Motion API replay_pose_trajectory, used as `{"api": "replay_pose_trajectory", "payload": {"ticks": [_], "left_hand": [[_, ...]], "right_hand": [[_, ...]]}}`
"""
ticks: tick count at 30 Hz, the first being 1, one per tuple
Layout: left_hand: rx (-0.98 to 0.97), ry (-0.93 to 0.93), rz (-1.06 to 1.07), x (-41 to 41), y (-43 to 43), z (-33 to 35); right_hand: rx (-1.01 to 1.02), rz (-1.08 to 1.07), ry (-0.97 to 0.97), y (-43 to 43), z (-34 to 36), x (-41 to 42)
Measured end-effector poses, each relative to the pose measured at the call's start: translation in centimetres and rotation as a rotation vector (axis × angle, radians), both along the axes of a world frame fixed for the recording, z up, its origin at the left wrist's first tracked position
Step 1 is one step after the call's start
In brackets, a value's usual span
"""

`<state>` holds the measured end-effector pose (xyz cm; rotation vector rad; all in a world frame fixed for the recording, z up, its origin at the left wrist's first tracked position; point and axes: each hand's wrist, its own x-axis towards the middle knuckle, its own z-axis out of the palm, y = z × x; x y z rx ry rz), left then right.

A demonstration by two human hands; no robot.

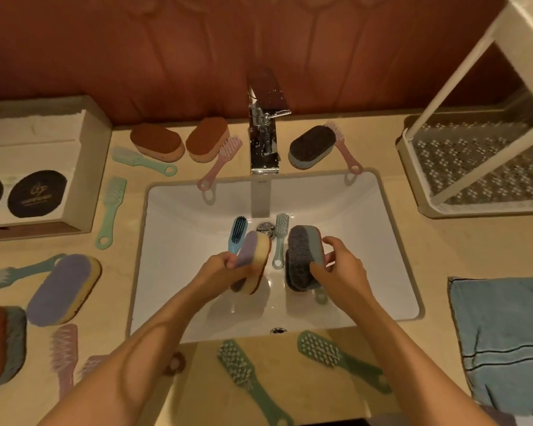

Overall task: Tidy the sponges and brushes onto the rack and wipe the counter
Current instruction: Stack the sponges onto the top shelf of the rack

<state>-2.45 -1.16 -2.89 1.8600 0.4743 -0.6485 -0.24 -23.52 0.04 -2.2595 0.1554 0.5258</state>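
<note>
Both my hands are over the white sink basin (197,229) in the middle of the frame. My left hand (225,264) grasps a purple-and-yellow sponge (254,256), fingers curled round its lower end, the sponge tilted on edge. My right hand (339,269) grips a grey sponge with a blue-grey backing (303,256), thumb on the scrubby face and fingers round the far side.

Between the two sponges a pale green brush (280,238) lies in the basin beside the drain (265,227). A blue brush (237,233) lies to the left of the drain, its handle reaching my left fingers; I cannot tell whether I hold it as well.

The rack (474,161) stands at the upper right on the counter (413,247), and a blue towel (505,333) lies at the right edge.

Behind the basin, left of the faucet (263,136), two brown sponges (156,142) sit side by side with a pink brush (220,161) leaning toward the basin rim. Right of the faucet is a dark sponge (313,146).

On the left are two mint brushes (111,210), a purple sponge (63,289) and, at the lower left, a brown-and-grey sponge (0,342). Two green brushes (246,373) lie along the bottom edge of the counter. A cardboard box (43,167) sits at the upper left.
</note>
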Motion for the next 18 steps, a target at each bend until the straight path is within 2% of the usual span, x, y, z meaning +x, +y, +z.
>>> {"api": "replay_pose_trajectory", "payload": {"ticks": [6,12,18], "left_hand": [[-0.395,0.023,0.375,-1.9,-0.8,4.3],[-0.517,-0.063,0.468,-3.7,-1.8,6.9],[-0.584,-0.141,0.524,-4.7,-1.1,9.2]], "right_hand": [[0.187,-0.012,-0.143,2.7,3.4,-1.7],[0.382,0.049,-0.255,5.5,6.3,-3.8],[0.411,0.099,-0.304,7.1,7.3,-4.7]]}}
